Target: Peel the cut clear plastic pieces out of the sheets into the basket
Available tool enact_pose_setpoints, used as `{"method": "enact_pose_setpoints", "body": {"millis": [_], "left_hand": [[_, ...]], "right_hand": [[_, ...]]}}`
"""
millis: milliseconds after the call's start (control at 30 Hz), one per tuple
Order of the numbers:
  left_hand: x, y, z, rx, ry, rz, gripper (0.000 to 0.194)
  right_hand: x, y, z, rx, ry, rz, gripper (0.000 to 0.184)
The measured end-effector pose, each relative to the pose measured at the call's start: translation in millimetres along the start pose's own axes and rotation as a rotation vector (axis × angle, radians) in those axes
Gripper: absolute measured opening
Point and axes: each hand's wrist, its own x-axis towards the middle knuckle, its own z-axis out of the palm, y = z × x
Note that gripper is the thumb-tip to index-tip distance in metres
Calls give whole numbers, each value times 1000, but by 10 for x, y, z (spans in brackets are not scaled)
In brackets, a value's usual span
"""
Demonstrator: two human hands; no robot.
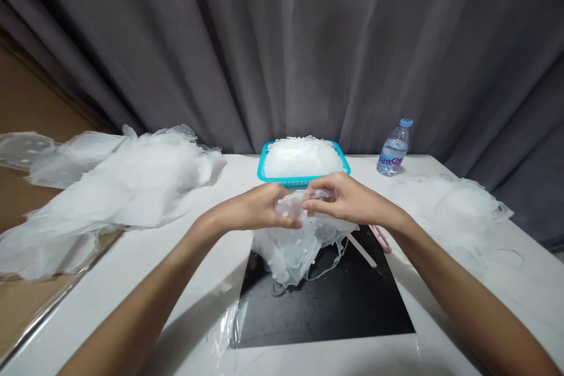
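Between my two hands hangs a thin translucent plastic sheet (291,249) with small raised dots and ragged strips trailing from its edge. My left hand (264,207) grips its upper left part, the thumb lying along the near side. Close beside it, my right hand (335,198) pinches the same sheet with curled fingers and thumb. The sheet's lower end droops over a black mat (326,311), which lies on the white table. On the mat, to the right of the sheet, are a flat pale stick (362,250) and a pink-handled tool (381,239), partly hidden by my right arm.
Behind my hands stands a turquoise basket (261,171) heaped with small white translucent pieces (306,155). A large pile of translucent sheets (136,179) covers the table's left side. To the right are a water bottle (393,151) and a heap of clear scraps (458,211). A grey curtain (308,47) hangs behind.
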Motion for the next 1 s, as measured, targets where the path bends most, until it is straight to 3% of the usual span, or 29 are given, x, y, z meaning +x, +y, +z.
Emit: {"method": "enact_pose_setpoints", "body": {"millis": [67,200,367,567,833,1000], "left_hand": [[-5,-32,-53,-41,-78,-8,37],[-36,0,-126,-85,-45,38,27],[8,-50,-48,-160,-62,75,27],[29,-125,22,-136,115,60,40],[52,-61,55,-192,65,53,35],[93,-73,110,-268,79,79,26]], "right_hand": [[-16,23,-62,47,-85,9,27],[-40,96,-138,52,-188,-13,29],[-74,198,-110,-34,-139,-91,22],[-70,171,-80,62,-149,-83,15],[-67,115,-131,77,-197,-53,16],[-77,158,-108,-24,-152,-19,15]]}}
